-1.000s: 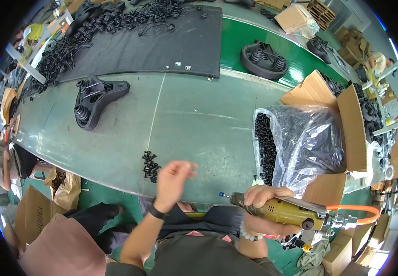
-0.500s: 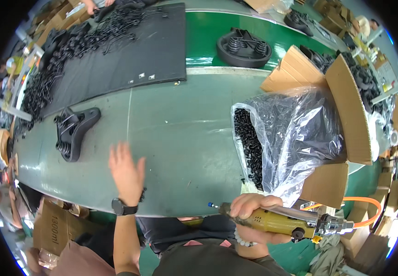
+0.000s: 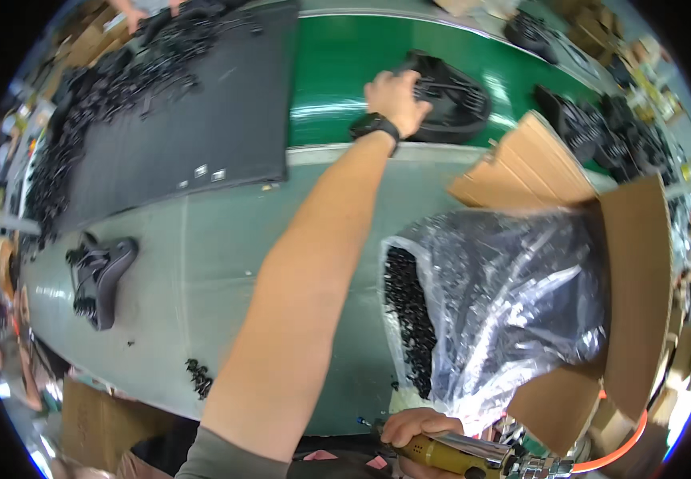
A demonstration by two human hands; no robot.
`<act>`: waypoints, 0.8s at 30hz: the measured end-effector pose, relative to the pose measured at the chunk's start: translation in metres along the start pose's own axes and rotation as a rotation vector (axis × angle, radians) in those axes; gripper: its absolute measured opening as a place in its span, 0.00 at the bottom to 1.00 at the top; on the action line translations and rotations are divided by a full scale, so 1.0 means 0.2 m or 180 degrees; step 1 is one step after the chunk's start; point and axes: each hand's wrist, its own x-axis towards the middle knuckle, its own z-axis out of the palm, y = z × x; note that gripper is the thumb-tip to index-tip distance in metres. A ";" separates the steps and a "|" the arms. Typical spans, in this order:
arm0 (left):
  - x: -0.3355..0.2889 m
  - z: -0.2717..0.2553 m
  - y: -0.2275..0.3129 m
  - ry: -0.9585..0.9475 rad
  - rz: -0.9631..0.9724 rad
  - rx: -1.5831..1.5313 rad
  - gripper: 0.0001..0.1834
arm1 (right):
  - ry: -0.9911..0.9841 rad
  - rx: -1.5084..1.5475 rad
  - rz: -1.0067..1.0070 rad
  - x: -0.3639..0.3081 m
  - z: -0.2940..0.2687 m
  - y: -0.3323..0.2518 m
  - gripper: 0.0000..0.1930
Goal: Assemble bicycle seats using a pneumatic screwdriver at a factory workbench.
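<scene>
My left arm stretches across the bench, and my left hand (image 3: pixel 397 100) grips the near left edge of an upside-down black bicycle saddle (image 3: pixel 461 112) on the green belt; some fingertips are hidden. Coil springs show on the saddle's underside. Low at the front, my right hand (image 3: pixel 419 425) is closed around a yellow and silver air screwdriver (image 3: pixel 445 455), its blue-tipped bit pointing left. Another black saddle (image 3: pixel 106 279) with springs lies on the bench at the left. A small heap of black screws (image 3: pixel 199 378) rests near the front edge, beside my left forearm.
An open cardboard box (image 3: pixel 637 311) on the right holds a clear plastic bag (image 3: pixel 521 295) of black screws (image 3: pixel 409 319). An orange hose (image 3: pixel 621 447) trails from the screwdriver. Black metal parts (image 3: pixel 106 104) pile on a dark mat (image 3: pixel 225 120); a co-worker's hands (image 3: pixel 134 16) are beyond.
My left hand has moved from over the bench, fingers spread, forward and right to the saddle on the belt. The view has shifted forward; the screwdriver stays in my right hand.
</scene>
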 end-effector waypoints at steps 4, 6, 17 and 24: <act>-0.05 -0.06 -0.04 0.0044 -0.0647 -0.0653 0.27 | -0.1068 -0.0190 0.0036 0.18 -0.04 -0.02 0.25; -0.20 -0.33 -0.14 0.0166 -0.0633 -0.0762 0.26 | -0.1039 -0.0596 -0.0790 0.15 -0.01 0.00 0.30; -1.71 -1.65 -0.11 -0.1325 -0.0188 -0.1439 0.21 | -0.2977 -0.0084 -0.0725 0.02 0.15 -0.14 0.43; -2.10 -1.80 -0.30 0.0087 -0.0851 -0.0866 0.29 | -0.2439 -0.0389 -0.0987 -0.26 0.35 -0.09 0.40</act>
